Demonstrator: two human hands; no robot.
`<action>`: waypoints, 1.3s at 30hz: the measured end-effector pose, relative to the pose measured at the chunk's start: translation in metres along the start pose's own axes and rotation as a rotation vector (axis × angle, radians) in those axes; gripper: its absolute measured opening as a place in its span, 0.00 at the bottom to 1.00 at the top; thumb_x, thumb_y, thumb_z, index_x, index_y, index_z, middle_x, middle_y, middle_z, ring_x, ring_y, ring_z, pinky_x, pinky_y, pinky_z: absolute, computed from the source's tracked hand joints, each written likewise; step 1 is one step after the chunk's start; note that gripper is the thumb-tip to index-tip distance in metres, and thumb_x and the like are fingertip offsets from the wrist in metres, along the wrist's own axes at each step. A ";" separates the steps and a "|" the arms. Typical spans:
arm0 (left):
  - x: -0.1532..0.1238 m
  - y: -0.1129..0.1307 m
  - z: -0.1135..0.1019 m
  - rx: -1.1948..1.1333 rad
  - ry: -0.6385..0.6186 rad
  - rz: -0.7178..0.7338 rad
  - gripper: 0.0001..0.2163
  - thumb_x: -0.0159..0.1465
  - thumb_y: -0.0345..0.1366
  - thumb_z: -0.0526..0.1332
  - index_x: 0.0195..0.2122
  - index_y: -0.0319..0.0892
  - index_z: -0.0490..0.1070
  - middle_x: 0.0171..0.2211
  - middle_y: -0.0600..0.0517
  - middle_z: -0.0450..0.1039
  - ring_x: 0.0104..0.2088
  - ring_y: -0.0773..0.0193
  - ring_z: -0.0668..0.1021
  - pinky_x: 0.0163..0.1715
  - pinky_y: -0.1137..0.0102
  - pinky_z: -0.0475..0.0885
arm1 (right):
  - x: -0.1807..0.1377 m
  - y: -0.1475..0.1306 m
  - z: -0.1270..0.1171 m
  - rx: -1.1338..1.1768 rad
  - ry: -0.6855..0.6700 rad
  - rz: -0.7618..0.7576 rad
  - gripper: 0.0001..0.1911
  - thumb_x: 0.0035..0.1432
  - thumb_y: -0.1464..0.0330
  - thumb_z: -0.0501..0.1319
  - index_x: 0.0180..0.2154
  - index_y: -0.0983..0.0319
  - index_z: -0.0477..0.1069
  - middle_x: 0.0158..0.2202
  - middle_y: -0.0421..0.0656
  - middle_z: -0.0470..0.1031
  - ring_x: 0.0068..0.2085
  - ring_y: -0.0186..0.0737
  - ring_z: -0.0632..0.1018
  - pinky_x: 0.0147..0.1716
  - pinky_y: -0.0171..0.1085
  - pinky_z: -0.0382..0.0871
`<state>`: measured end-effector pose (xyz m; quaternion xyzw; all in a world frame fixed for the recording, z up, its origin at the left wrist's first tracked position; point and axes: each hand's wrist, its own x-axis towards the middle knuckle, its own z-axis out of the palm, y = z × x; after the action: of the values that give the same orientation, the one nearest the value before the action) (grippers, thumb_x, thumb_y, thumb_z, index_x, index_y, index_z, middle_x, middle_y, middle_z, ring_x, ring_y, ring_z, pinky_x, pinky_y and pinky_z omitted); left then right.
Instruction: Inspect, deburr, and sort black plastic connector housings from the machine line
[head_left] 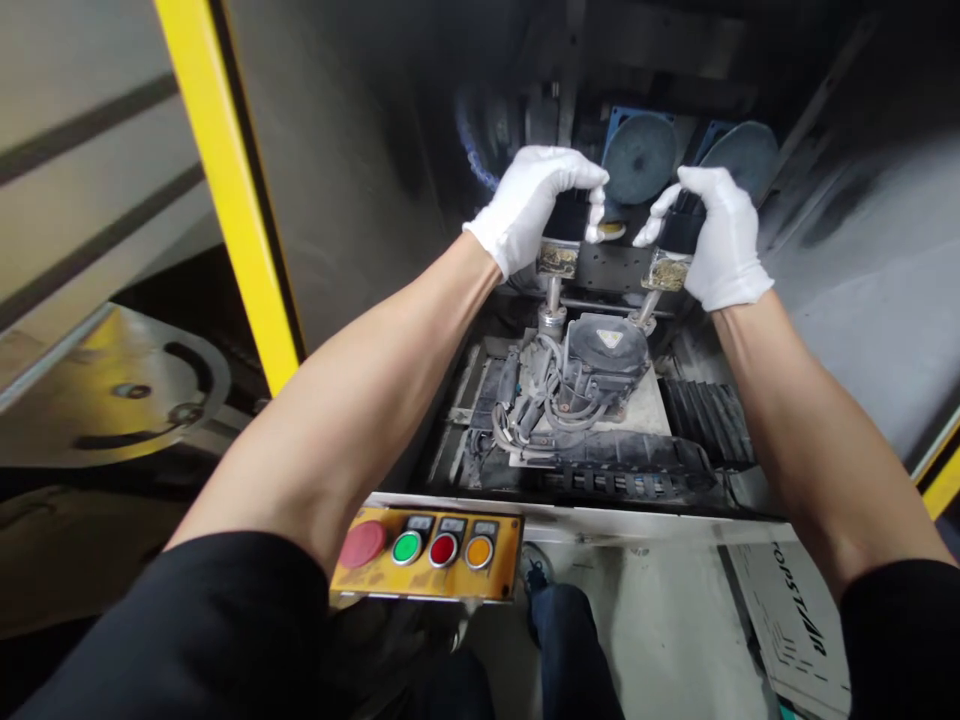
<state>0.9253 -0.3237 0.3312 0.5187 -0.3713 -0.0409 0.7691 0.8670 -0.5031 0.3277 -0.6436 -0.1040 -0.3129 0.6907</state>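
Note:
My left hand (534, 205), in a white glove, curls its fingers around a dark flat piece (568, 218) at the top of the left holder (559, 259). Likewise gloved, my right hand (724, 235) closes around a second dark flat piece (682, 230) over the right holder (667, 271). Both holders have worn, speckled faces and stand on metal posts. Fingers partly cover each piece, so its exact kind is unclear. Behind the hands are two round grey discs (640, 160) with blue mounts.
Below the hands sits a dusty motor-like unit (607, 345) with cables and a cable chain (637, 465). A yellow panel (427, 580) with several coloured buttons is at the front edge. Metal walls enclose the sides; a yellow frame bar (232, 190) stands left.

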 end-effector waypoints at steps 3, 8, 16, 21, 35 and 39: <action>-0.005 0.002 0.000 -0.011 0.005 0.042 0.06 0.51 0.37 0.70 0.22 0.44 0.75 0.25 0.48 0.73 0.26 0.59 0.74 0.31 0.58 0.74 | -0.001 -0.001 0.000 0.012 -0.015 0.025 0.15 0.55 0.58 0.62 0.20 0.57 0.72 0.21 0.42 0.72 0.22 0.40 0.73 0.29 0.42 0.69; -0.017 -0.001 -0.005 0.088 -0.022 -0.024 0.09 0.50 0.40 0.75 0.30 0.48 0.79 0.27 0.50 0.78 0.27 0.59 0.77 0.32 0.60 0.74 | 0.001 0.002 -0.001 0.010 -0.015 0.049 0.15 0.53 0.55 0.62 0.21 0.54 0.68 0.21 0.39 0.72 0.22 0.41 0.75 0.32 0.45 0.70; -0.011 -0.013 -0.001 0.249 0.132 0.016 0.09 0.46 0.34 0.72 0.26 0.50 0.74 0.24 0.54 0.76 0.26 0.60 0.77 0.32 0.60 0.74 | -0.003 0.001 -0.003 0.021 -0.038 0.094 0.20 0.43 0.45 0.67 0.21 0.50 0.66 0.19 0.37 0.73 0.30 0.44 0.76 0.34 0.45 0.73; -0.010 -0.015 -0.001 0.216 0.133 0.008 0.09 0.44 0.36 0.71 0.25 0.52 0.73 0.22 0.53 0.76 0.31 0.55 0.79 0.40 0.53 0.75 | -0.004 -0.003 -0.005 -0.006 -0.062 0.172 0.20 0.47 0.46 0.67 0.23 0.53 0.67 0.20 0.37 0.72 0.25 0.41 0.73 0.35 0.47 0.74; -0.006 -0.010 0.002 0.326 0.153 0.107 0.08 0.42 0.27 0.68 0.20 0.48 0.74 0.21 0.55 0.74 0.23 0.58 0.75 0.34 0.52 0.76 | -0.010 -0.004 -0.001 -0.009 -0.001 0.102 0.14 0.50 0.51 0.66 0.21 0.50 0.70 0.19 0.37 0.73 0.24 0.44 0.72 0.30 0.45 0.70; -0.007 -0.004 0.000 0.304 0.124 0.122 0.06 0.39 0.29 0.67 0.17 0.48 0.74 0.20 0.52 0.74 0.21 0.55 0.76 0.29 0.51 0.74 | -0.008 -0.003 0.002 0.008 0.028 0.105 0.13 0.49 0.53 0.63 0.20 0.51 0.70 0.19 0.38 0.72 0.24 0.44 0.72 0.28 0.45 0.70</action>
<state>0.9212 -0.3227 0.3242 0.6070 -0.3557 0.0945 0.7043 0.8593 -0.4986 0.3258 -0.6411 -0.0615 -0.2847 0.7101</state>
